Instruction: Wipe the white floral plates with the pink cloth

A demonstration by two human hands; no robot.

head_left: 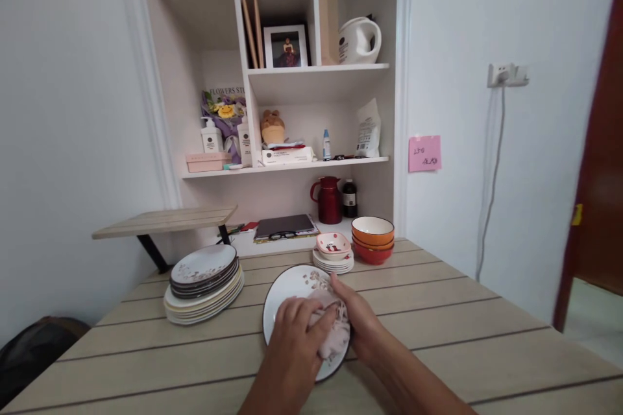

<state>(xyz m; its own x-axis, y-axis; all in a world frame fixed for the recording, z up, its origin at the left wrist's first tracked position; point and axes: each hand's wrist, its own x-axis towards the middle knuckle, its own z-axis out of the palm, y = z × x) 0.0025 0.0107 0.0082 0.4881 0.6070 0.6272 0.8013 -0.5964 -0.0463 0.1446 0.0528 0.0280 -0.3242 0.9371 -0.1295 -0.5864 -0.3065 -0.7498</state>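
While the left hand [298, 334] holds a crumpled cloth [337, 338] against the white plate [282, 288], the right hand [361, 319] grips its rim at 2 o'clock – whether this plate touches the table [457, 340], I cannot tell. 1 plate pile [204, 282] stands at 10 o'clock from it, 3 bowls [372, 241] at 1.

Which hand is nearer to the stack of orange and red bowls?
Right. The right hand holds the plate, in front of the bowls; the left hand, on the cloth, is farther left.
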